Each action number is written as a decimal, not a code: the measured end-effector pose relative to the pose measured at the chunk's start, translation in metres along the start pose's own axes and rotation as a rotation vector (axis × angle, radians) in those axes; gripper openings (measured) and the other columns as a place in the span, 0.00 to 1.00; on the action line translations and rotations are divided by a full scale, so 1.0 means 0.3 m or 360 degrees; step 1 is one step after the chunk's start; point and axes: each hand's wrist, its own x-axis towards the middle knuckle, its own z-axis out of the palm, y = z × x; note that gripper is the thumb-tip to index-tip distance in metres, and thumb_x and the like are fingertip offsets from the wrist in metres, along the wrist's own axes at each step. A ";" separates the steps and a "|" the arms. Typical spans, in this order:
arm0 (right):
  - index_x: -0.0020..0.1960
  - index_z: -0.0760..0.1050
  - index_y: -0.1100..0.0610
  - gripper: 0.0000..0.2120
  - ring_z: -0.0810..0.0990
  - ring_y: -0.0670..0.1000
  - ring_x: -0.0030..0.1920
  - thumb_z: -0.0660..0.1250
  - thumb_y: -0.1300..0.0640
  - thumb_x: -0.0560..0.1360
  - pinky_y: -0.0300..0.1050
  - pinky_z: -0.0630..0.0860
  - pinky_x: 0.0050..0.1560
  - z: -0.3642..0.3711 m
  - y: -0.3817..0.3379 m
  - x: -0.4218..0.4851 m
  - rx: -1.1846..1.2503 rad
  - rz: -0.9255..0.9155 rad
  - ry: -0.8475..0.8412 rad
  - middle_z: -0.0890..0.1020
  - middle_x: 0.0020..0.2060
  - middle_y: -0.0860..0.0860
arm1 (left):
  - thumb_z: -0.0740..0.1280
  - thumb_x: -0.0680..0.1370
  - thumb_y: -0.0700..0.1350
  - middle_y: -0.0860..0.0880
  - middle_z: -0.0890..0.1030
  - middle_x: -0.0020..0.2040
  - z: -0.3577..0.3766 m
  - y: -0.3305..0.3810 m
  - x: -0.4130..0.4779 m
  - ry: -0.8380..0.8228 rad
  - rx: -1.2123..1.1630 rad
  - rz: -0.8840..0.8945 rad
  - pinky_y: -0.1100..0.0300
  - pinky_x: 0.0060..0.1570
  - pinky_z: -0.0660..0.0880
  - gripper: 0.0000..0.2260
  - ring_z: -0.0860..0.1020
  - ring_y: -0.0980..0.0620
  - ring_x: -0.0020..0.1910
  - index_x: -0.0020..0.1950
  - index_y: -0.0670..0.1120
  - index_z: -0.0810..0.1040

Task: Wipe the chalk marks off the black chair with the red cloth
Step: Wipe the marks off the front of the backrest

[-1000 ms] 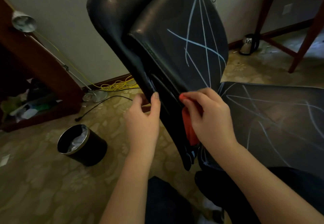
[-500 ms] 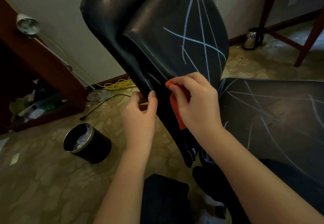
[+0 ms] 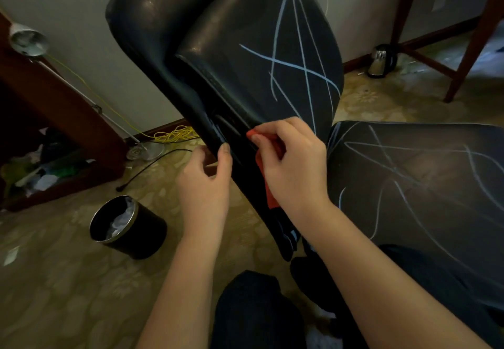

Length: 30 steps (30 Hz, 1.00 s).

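Observation:
The black chair's backrest [image 3: 237, 56] leans across the top of the view, crossed by pale chalk lines [image 3: 294, 65]. Its seat [image 3: 425, 179] lies at the right, also scribbled with chalk. My right hand [image 3: 294, 166] presses the red cloth [image 3: 268, 182] against the lower left part of the backrest, just under the chalk lines; most of the cloth is hidden under my palm. My left hand [image 3: 207, 185] grips the backrest's left edge, thumb on the front, fingers behind.
A black waste bin [image 3: 128, 228] with paper stands on the patterned carpet at the left. Yellow cable [image 3: 174, 134] and a lamp base lie by the wall. A kettle [image 3: 380, 60] and wooden table legs [image 3: 474, 40] are at the right. My dark knees fill the bottom.
My right hand with the red cloth has slid upward along the lower backrest towards the chalk lines. My left hand has kept its hold on the backrest's edge.

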 end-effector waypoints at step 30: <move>0.51 0.82 0.56 0.04 0.79 0.43 0.42 0.70 0.60 0.77 0.40 0.80 0.44 -0.066 0.139 -0.185 -0.0123 0.0372 -0.0129 0.78 0.45 0.45 | 0.70 0.78 0.43 0.57 0.81 0.46 0.095 -0.154 -0.103 -0.0288 -0.0246 -0.0151 0.75 0.42 0.72 0.06 0.78 0.67 0.46 0.47 0.53 0.76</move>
